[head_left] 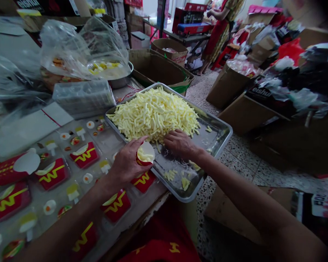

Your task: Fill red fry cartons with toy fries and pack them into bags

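My left hand (127, 160) is closed round a small red-and-white fries carton (150, 148), tilted so its mouth faces up, with a few pale yellow fries inside. My right hand (180, 143) reaches to the near edge of a heap of pale yellow fries (155, 111); its fingers curl down among them, and the fingertips are hidden. The heap lies on a metal tray (218, 136), with loose bits scattered at the tray's near end. Left of the tray are clear plastic packs holding flat red cartons (84, 154) with a yellow zigzag, plus small toy food pieces.
Stacked clear plastic trays (83, 96) stand behind the packs, near a metal bowl (123, 78) under plastic film. Open cardboard boxes (155, 67) stand on the floor beyond the tray, and more boxes (251, 111) crowd the right side. Another person (221, 29) stands at a far table.
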Tool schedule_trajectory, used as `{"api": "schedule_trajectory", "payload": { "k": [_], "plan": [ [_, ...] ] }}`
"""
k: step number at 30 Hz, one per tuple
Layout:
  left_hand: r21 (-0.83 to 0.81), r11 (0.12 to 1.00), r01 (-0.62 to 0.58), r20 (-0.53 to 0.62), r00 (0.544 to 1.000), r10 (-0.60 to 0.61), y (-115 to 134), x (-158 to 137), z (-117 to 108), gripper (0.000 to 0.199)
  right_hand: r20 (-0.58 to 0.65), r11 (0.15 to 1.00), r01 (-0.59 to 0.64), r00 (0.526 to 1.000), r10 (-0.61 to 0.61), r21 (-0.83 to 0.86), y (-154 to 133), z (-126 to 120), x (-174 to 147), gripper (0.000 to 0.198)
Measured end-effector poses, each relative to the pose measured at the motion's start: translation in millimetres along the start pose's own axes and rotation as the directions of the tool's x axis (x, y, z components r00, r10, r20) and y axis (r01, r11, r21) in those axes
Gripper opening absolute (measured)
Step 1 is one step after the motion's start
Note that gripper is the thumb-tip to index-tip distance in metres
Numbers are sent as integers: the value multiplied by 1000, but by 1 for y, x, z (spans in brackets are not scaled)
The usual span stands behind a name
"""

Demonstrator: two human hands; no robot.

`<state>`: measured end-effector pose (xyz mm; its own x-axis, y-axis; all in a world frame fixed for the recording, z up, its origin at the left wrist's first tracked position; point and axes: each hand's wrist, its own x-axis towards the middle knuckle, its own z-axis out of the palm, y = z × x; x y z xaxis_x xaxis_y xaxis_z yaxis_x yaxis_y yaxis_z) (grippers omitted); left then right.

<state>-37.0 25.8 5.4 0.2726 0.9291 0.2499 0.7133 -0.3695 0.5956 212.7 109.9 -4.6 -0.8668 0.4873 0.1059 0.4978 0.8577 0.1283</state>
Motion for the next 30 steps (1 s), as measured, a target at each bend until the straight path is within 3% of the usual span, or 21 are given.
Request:
{"api": "schedule_trajectory", "payload": {
  "k": [2, 7, 11, 13, 15, 17, 19, 22, 24, 26, 28, 30],
  "plan": [
    [3, 1000, 7, -8, 1000, -7, -2, 1, 1, 85, 7, 999, 9, 1000, -8, -33, 1, 4, 0, 17],
    [-19, 1000, -23, -19, 1000, 22, 0, 4, 3, 85, -2, 992, -126, 992, 126, 9, 1, 14, 4, 17],
    [-27, 999, -19, -8, 1000, 19, -1, 3, 2, 84, -33, 917, -301, 947, 320, 262, -2, 15, 5, 8],
    [-34, 999, 3, 14, 1000, -2, -2, 1, 2, 84, -18, 734, -417, 864, 503, 536, -6, 13, -1, 9],
    [-37, 999, 22, 35, 999, -20, -2, 0, 3, 85, 80, 393, -433, 748, 659, 811, -11, 6, -9, 10],
    [-28, 999, 34, 43, 999, -33, 3, 1, 5, 85, 230, 11, -343, 652, 722, 939, -18, -4, -16, 14],
    [2, 999, 38, 45, 998, -38, 10, 4, 9, 86, 364, -272, -243, 614, 700, 931, -23, -16, -19, 22],
    [65, 997, 35, 43, 998, -38, 24, 12, 14, 87, 479, -490, -171, 623, 619, 855, -30, -29, -15, 30],
    [89, 995, 49, 21, 998, -51, 31, 16, 18, 86, 485, -512, -156, 626, 610, 845, -35, -32, -8, 31],
    [87, 994, 64, -23, 998, -62, 34, 18, 23, 85, 416, -403, -168, 614, 671, 899, -43, -31, 2, 27],
    [78, 994, 72, -90, 994, -64, 34, 18, 29, 85, 263, -138, -249, 588, 765, 959, -54, -30, 13, 18],
    [89, 991, 103, -169, 982, -86, 31, 16, 33, 83, 64, 216, -384, 598, 799, 898, -67, -32, 22, 6]
  ]
}}
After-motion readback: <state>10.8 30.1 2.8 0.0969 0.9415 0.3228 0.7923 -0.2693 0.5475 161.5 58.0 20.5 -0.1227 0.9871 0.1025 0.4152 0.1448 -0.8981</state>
